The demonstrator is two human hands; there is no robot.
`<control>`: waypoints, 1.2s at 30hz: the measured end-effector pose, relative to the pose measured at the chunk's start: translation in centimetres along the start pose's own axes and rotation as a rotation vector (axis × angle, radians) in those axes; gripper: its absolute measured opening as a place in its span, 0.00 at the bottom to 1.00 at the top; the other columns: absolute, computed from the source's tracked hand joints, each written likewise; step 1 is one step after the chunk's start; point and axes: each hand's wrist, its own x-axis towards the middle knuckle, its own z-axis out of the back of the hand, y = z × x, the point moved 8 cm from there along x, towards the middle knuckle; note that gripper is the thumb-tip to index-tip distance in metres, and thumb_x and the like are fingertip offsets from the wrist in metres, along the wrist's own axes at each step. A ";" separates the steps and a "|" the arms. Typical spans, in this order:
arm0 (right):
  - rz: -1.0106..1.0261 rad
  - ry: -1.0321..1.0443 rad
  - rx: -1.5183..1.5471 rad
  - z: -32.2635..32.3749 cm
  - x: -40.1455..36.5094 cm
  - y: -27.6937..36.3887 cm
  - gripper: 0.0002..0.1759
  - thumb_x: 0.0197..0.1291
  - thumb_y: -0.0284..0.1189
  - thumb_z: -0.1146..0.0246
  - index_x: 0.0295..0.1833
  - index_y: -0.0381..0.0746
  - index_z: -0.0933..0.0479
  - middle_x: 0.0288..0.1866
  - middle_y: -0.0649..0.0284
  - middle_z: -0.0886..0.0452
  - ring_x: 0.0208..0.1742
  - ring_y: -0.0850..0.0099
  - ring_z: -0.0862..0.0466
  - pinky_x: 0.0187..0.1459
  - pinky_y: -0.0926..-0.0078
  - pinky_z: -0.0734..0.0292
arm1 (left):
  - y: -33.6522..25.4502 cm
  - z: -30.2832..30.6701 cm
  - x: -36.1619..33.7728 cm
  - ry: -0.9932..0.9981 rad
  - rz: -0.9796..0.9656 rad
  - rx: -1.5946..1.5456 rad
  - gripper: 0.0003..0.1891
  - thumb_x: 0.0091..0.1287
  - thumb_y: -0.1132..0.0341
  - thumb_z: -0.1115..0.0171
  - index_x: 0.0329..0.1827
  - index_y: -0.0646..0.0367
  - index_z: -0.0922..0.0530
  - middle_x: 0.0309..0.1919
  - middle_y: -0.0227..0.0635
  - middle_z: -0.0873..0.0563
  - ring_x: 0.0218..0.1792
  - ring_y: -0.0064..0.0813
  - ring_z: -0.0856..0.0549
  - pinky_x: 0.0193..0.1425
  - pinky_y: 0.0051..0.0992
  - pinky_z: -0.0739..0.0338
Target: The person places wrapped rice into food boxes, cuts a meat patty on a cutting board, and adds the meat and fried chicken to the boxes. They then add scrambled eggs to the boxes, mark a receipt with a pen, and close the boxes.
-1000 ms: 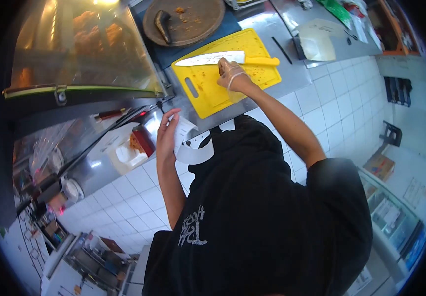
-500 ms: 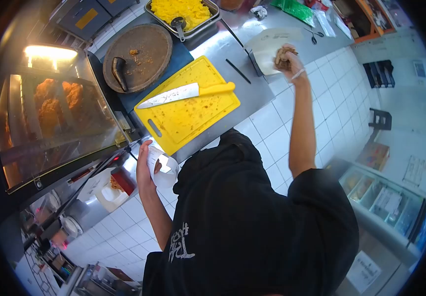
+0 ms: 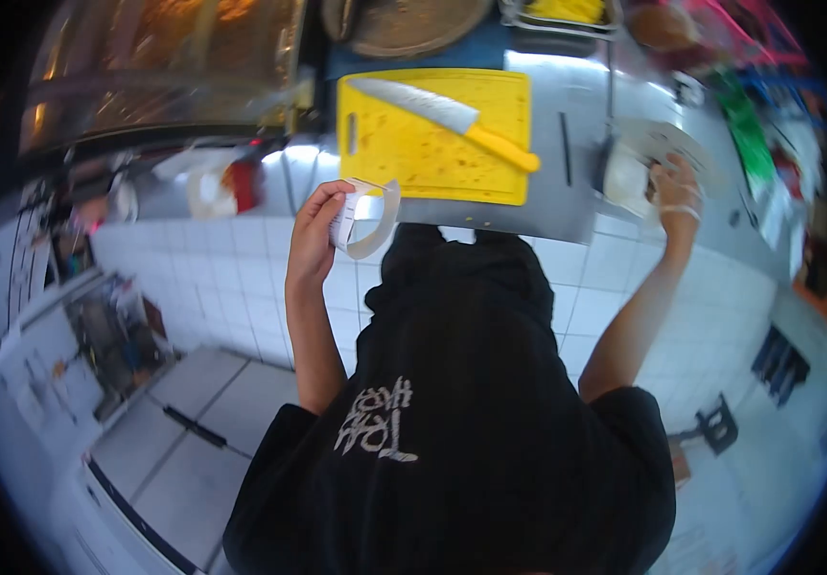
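Note:
My left hand [image 3: 314,235] pinches a curled white paper receipt [image 3: 344,222], which loops out to the right with print on its inner side. At the right, my right hand [image 3: 677,196], in a clear plastic glove, is over a whitish paper or container [image 3: 627,177] on the counter. Its fingers are blurred, and a small brownish patch shows beside them. Between my hands lies a yellow cutting board [image 3: 432,177], spotted with brown crumbs. A large knife [image 3: 504,147] with a yellow handle rests across it, its tip toward the upper left.
Behind the board is a round brown platter [image 3: 413,29], cut off by the frame. A metal tray [image 3: 571,29] of yellow food stands to its right. A glass-fronted warmer [image 3: 164,67] is at the upper left, and a green bag [image 3: 744,125] at the right.
The view has turned, bringing the board level. My right hand has gone from holding a brown crumpled lump to being down at the whitish paper or container. My left hand still has the receipt.

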 end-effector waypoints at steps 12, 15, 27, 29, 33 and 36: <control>0.324 0.289 0.309 -10.4 -7.3 18.9 0.12 0.65 0.34 0.35 0.51 0.41 0.22 0.35 0.61 0.18 0.35 0.74 0.20 0.38 0.73 0.24 | -5.7 38.9 1.5 -0.767 0.135 1.262 0.33 0.64 0.39 0.40 0.59 0.59 0.21 0.53 0.52 0.15 0.58 0.53 0.18 0.62 0.41 0.26; 0.426 0.275 0.238 -10.7 -10.4 23.6 0.14 0.65 0.35 0.35 0.52 0.40 0.23 0.35 0.57 0.17 0.34 0.70 0.19 0.39 0.72 0.23 | -6.3 45.8 6.6 -0.740 0.057 1.320 0.36 0.63 0.37 0.39 0.63 0.59 0.24 0.53 0.54 0.15 0.58 0.53 0.18 0.63 0.40 0.26; 0.079 0.172 0.417 -12.8 -20.7 16.3 0.15 0.66 0.37 0.36 0.50 0.38 0.21 0.34 0.63 0.19 0.34 0.74 0.20 0.38 0.76 0.24 | -4.0 49.1 14.4 -0.055 -0.222 1.287 0.22 0.74 0.57 0.46 0.60 0.69 0.23 0.53 0.55 0.16 0.55 0.46 0.16 0.60 0.37 0.26; -0.124 0.174 0.511 -13.4 -21.6 13.1 0.15 0.66 0.39 0.35 0.49 0.40 0.21 0.33 0.67 0.20 0.33 0.78 0.20 0.36 0.78 0.24 | -3.3 49.6 12.5 -0.045 -0.207 1.178 0.22 0.75 0.59 0.47 0.61 0.70 0.24 0.54 0.53 0.16 0.55 0.42 0.16 0.60 0.34 0.26; -0.266 0.146 0.515 -13.3 -21.7 8.9 0.14 0.65 0.40 0.35 0.48 0.41 0.21 0.33 0.69 0.19 0.33 0.80 0.21 0.34 0.79 0.24 | -3.7 46.9 7.3 -0.064 -0.118 1.051 0.22 0.75 0.62 0.47 0.63 0.72 0.26 0.54 0.50 0.16 0.54 0.37 0.17 0.59 0.31 0.26; -0.353 0.108 0.514 -12.5 -20.8 6.4 0.14 0.65 0.40 0.35 0.48 0.42 0.21 0.33 0.69 0.19 0.33 0.80 0.20 0.32 0.80 0.23 | -4.1 45.4 4.2 -0.053 -0.092 1.040 0.22 0.75 0.62 0.47 0.64 0.72 0.26 0.54 0.48 0.16 0.53 0.35 0.18 0.59 0.30 0.26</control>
